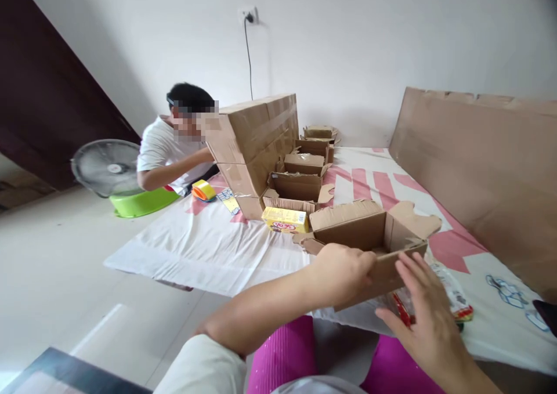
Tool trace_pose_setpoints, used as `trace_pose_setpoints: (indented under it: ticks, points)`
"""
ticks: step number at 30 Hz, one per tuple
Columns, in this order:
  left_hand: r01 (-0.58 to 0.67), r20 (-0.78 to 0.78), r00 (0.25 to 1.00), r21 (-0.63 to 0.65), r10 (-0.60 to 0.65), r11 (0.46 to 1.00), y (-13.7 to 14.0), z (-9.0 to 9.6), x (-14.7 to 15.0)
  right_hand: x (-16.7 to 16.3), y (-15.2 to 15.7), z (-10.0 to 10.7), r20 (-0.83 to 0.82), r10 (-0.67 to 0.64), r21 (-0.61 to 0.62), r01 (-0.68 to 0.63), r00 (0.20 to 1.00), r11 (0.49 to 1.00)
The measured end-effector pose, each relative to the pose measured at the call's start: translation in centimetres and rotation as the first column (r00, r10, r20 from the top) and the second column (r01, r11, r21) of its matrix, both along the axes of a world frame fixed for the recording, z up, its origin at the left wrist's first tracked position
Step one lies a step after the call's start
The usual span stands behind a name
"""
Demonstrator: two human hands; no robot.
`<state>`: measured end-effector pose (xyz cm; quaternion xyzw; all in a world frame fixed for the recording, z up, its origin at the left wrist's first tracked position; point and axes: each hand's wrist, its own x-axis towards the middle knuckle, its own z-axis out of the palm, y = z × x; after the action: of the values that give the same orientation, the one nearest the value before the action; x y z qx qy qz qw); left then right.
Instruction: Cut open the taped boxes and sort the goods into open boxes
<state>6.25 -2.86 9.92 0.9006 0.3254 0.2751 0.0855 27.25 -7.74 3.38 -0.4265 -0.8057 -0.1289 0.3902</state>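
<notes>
Head view: clenched the left hand [346,272] on the near wall of the open-topped cardboard box [359,231], at the near edge of the cloth-covered counter [174,255]. Spread the right hand [429,318], ungripping, with fingertips against the same wall, near a red-edged plastic packet [455,292]. Seemed busy steadying or shaping the box; called, probably, for a firm left hold and light right-hand pressure. Showed, farther off, a yellow printed carton [285,220], a row of open cardboard boxes [300,180], a taped cardboard stack [265,147] and a co-worker [159,144].
</notes>
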Motion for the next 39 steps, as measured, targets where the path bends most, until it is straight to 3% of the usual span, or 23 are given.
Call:
trace_pose_setpoints:
  ticks: [3, 5, 7, 8, 10, 11, 13, 14, 15, 17, 23, 26, 31, 39]
  points:
    - [0.107, -0.034, 0.994, 0.084, -0.105, 0.991, -1.3, -0.4, 0.0, -1.1, 0.9, 0.2, 0.085, 0.036, -0.023, -0.034, 0.996, 0.999]
    - [0.143, 0.035, 0.988, 0.194, -0.152, 0.971, -2.2, -1.5, -0.9, -1.0, 1.6, 0.0, 0.068, 0.043, -0.004, -0.043, 0.997, 0.999]
    - [0.024, 0.275, 0.954, 0.330, -0.120, 0.944, -3.1, -3.3, -2.2, -0.8, 2.2, 0.0, 0.027, 0.041, 0.004, -0.041, 0.999, 0.999]
    - [-0.110, 0.441, 0.895, 0.361, -0.065, 0.926, -3.5, -4.4, -2.7, -0.6, 2.4, 0.0, 0.009, 0.037, 0.001, -0.037, 0.999, 0.999]
    - [-0.370, 0.722, 0.685, 0.227, 0.099, 0.901, -3.7, -6.8, -3.6, -0.4, 2.8, 0.2, -0.021, 0.028, 0.000, -0.028, 0.999, 1.000]
    - [-0.419, 0.807, 0.555, 0.062, 0.201, 0.906, -3.6, -7.9, -3.8, -0.3, 3.0, 0.4, -0.032, 0.022, 0.008, -0.021, 0.999, 1.000]
    - [-0.304, 0.839, 0.348, -0.321, 0.419, 0.897, -2.8, -9.7, -4.0, -0.1, 3.3, 0.7, -0.048, 0.012, 0.032, -0.010, 0.999, 0.999]
    - [-0.194, 0.810, 0.301, -0.465, 0.503, 0.864, -2.3, -10.4, -4.0, 0.1, 3.4, 0.8, -0.055, 0.008, 0.043, -0.005, 0.998, 0.999]
    - [-0.096, 0.779, 0.282, -0.558, 0.560, 0.824, -1.7, -10.9, -4.0, 0.2, 3.5, 0.8, -0.060, 0.006, 0.051, -0.003, 0.998, 0.999]
    - [0.017, 0.748, 0.286, -0.629, 0.599, 0.777, -0.6, -11.6, -4.0, 0.4, 3.6, 0.8, -0.068, 0.008, 0.058, -0.004, 0.998, 0.998]
    - [0.197, 0.762, 0.330, -0.633, 0.558, 0.749, 0.4, -10.9, -3.4, 0.6, 3.5, 0.5, -0.063, 0.025, 0.055, -0.022, 0.998, 0.998]
    - [0.274, 0.760, 0.310, -0.646, 0.571, 0.712, 0.4, -10.1, -2.9, 0.6, 3.4, 0.6, -0.059, 0.025, 0.049, -0.022, 0.998, 0.999]
    - [0.314, 0.749, 0.271, -0.662, 0.604, 0.680, 0.6, -9.9, -2.8, 0.5, 3.3, 0.7, -0.040, 0.036, 0.042, -0.034, 0.999, 0.999]
    - [0.319, 0.746, 0.239, -0.665, 0.622, 0.675, 0.2, -9.2, -3.0, 0.1, 3.0, 0.7, -0.043, 0.048, 0.039, -0.047, 0.998, 0.998]
